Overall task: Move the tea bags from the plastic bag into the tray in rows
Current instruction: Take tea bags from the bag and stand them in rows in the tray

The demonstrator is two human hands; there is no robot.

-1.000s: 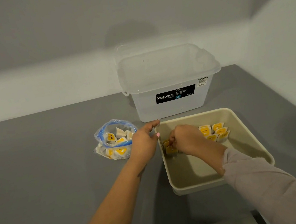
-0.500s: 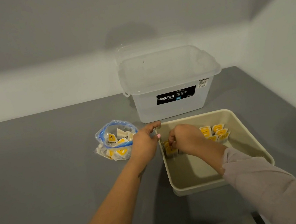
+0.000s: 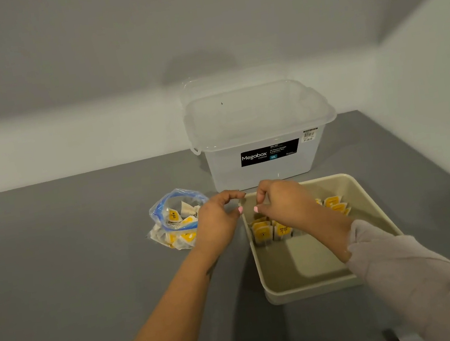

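The clear plastic bag (image 3: 166, 212) with a blue zip lies open on the grey table, left of the tray, with yellow-and-white tea bags (image 3: 173, 216) inside. The beige tray (image 3: 308, 289) holds a standing row of tea bags (image 3: 263, 232) against its left wall and another group (image 3: 336, 205) further right. My left hand (image 3: 218, 219) hovers between bag and tray beside the tray's far left corner, fingers loosely curled, nothing in them. My right hand (image 3: 285, 203) hangs just above the left row, fingers loosely curled, nothing visible in them.
A translucent Megabox storage box (image 3: 259, 136) stands right behind the tray, with its lid leaning behind it. White walls close the table at the back and on the right. Bare grey tabletop (image 3: 57, 268) spreads to the left and front.
My right hand has lifted off the left row of tea bags, which now stands uncovered. My left hand has come slightly up and away from the tray's corner.
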